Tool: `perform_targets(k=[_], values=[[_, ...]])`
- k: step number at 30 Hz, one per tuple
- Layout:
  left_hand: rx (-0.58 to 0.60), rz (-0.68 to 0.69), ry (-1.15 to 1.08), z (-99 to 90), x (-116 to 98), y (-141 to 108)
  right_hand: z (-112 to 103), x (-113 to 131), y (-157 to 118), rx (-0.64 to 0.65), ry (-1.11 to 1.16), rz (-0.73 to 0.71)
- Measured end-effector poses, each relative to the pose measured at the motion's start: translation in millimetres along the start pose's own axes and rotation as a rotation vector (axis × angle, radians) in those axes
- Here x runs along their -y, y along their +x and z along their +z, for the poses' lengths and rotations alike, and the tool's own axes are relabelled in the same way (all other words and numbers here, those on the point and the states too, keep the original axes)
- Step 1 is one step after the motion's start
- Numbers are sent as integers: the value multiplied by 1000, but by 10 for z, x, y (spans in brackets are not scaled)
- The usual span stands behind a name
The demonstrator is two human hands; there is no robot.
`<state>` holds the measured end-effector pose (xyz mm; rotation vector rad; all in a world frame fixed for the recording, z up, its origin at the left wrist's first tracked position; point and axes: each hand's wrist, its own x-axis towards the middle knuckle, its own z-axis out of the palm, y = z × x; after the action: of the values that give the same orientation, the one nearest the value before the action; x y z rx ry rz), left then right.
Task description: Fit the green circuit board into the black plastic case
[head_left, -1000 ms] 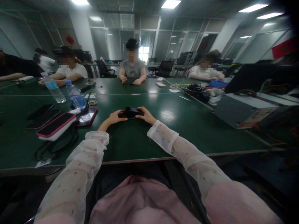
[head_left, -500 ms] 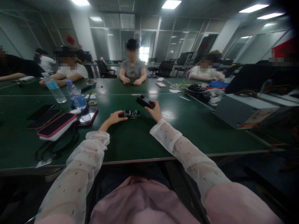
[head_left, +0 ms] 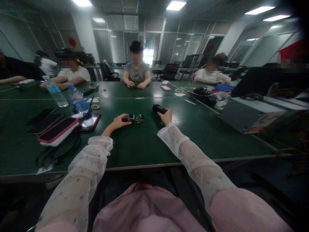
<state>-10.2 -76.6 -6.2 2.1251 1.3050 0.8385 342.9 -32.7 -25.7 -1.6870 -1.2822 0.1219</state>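
Observation:
My left hand (head_left: 120,121) grips the left end of a small green circuit board (head_left: 138,119) with a little screen on top. The board is held just over the table, or rests on it; I cannot tell which. To its right, my right hand (head_left: 166,116) is closed around a black plastic casing (head_left: 158,109), apart from the board. Part of the casing is covered by my fingers.
On the left are two plastic bottles (head_left: 78,102), a pink-edged phone (head_left: 59,129), dark phones (head_left: 44,124) and cables. A grey metal box (head_left: 251,114) stands at the right, near a pen (head_left: 190,102). Several people sit around the green table (head_left: 135,148).
My right hand has moved to the right with the black casing, away from the board, and the casing has turned. My left hand and the circuit board stay almost in place.

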Motion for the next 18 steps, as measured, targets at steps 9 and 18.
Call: perform_targets(k=[9, 18], values=[[-13, 2, -42, -5, -24, -2, -13, 71, -90, -60, -83, -70], [-18, 22, -49, 6, -32, -7, -34, 95, -82, -37, -77, -57]])
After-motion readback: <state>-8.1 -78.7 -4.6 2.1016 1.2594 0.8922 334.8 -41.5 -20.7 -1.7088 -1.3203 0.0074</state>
